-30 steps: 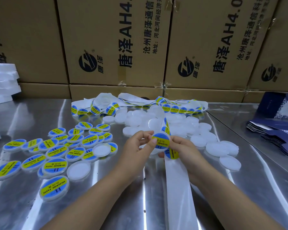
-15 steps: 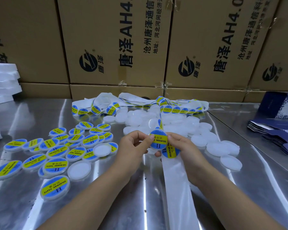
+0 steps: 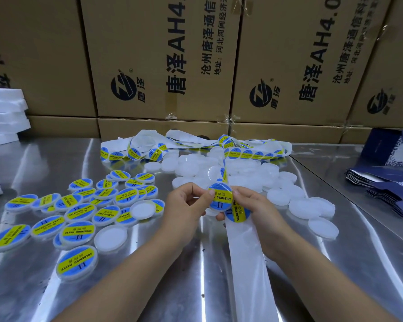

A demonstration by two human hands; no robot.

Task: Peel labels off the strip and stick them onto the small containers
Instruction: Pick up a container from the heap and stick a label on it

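The round container, bearing a blue-and-yellow SOLDERING PASTE label, is held on edge between both hands above the steel table. The left hand pinches its left rim between thumb and curled fingers, and the right hand grips its right rim the same way. Just below the container, against the right hand's fingers, the next label sits on the white backing strip, which runs from under the container toward the viewer. Left of the container lie the labelled containers, a few bare white ones among them. Behind it and to its right spreads a heap of unlabelled white containers. Beyond those is a tangle of label strip, then printed cardboard cartons. Well right of the container are folded dark blue boxes. Well to its left is a stack of white foam sheets.
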